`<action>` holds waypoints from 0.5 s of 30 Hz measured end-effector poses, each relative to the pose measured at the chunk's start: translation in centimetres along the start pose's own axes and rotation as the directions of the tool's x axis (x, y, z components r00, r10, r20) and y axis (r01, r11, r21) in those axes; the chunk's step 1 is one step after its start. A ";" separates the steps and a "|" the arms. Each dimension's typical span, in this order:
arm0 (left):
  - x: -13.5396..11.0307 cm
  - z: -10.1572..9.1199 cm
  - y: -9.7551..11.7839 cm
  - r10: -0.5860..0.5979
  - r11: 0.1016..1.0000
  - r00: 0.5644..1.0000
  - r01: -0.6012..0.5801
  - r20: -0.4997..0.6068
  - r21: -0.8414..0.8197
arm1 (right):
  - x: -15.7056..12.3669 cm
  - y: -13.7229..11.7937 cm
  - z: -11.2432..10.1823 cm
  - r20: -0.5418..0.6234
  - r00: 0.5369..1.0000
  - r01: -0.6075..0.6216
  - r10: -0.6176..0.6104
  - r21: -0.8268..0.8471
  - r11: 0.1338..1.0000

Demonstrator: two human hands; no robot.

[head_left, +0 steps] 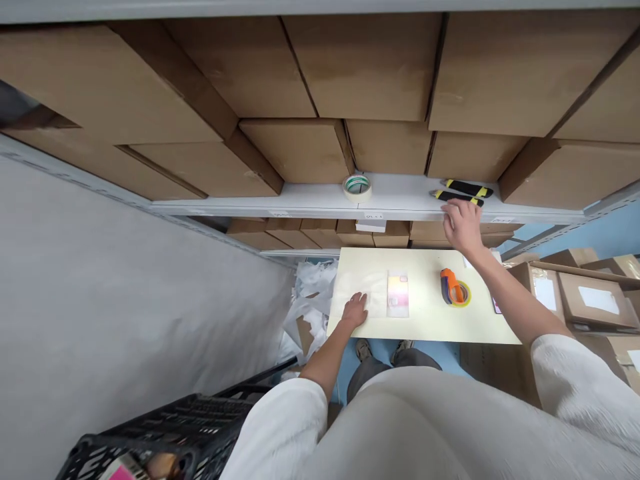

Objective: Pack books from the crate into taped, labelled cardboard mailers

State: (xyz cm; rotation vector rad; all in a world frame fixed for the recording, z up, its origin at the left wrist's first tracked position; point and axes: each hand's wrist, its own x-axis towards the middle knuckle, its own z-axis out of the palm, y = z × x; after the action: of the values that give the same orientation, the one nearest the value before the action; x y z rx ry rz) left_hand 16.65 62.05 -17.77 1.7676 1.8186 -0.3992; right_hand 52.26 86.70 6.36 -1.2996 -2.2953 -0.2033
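My left hand point(355, 310) lies flat on the table, fingers spread, on the edge of a pale, thin, see-through sheet or bag point(374, 295). Just right of it is a flat clear-wrapped packet point(398, 293) with a pink and yellow print. My right hand point(463, 225) reaches up to the shelf edge, its fingers loosely bent and partly apart. At its fingertips is a black and yellow box cutter point(456, 197); whether they touch it I cannot tell. A second box cutter point(469, 188) lies just behind. On the table stands an orange tape dispenser point(453, 288) with yellow tape.
A roll of masking tape point(357, 189) sits on the grey shelf point(400, 193), before stacked cardboard boxes point(295, 150). White scrap wrapping point(315, 287) fills the space left of the table point(430, 327). A black crate point(165, 427) is at lower left; labelled cartons point(597, 300) stand right.
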 end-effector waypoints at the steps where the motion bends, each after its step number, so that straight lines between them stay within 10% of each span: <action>1: 0.0 -0.2 0.0 -0.002 1.000 1.000 0.002 -0.010 -0.009 | -1.1 -1.6 0.5 0.018 0.999 0.037 -0.038 0.043 0.998; 7: 0.7 -1.5 -0.5 0.010 0.999 0.996 -0.012 -0.093 -0.029 | -9.0 -12.6 7.5 0.225 0.957 0.104 -0.181 0.315 0.943; 15: 3.9 0.9 -2.1 0.101 0.980 0.947 -0.148 -0.305 -0.135 | -18.7 -20.1 19.3 0.620 0.781 -0.240 0.081 0.178 0.954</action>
State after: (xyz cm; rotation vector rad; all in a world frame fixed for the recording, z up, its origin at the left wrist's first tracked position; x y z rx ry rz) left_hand 14.88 64.53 -21.11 1.8977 1.8646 0.0641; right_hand 36.77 68.59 -17.21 -1.5787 -2.5759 0.6445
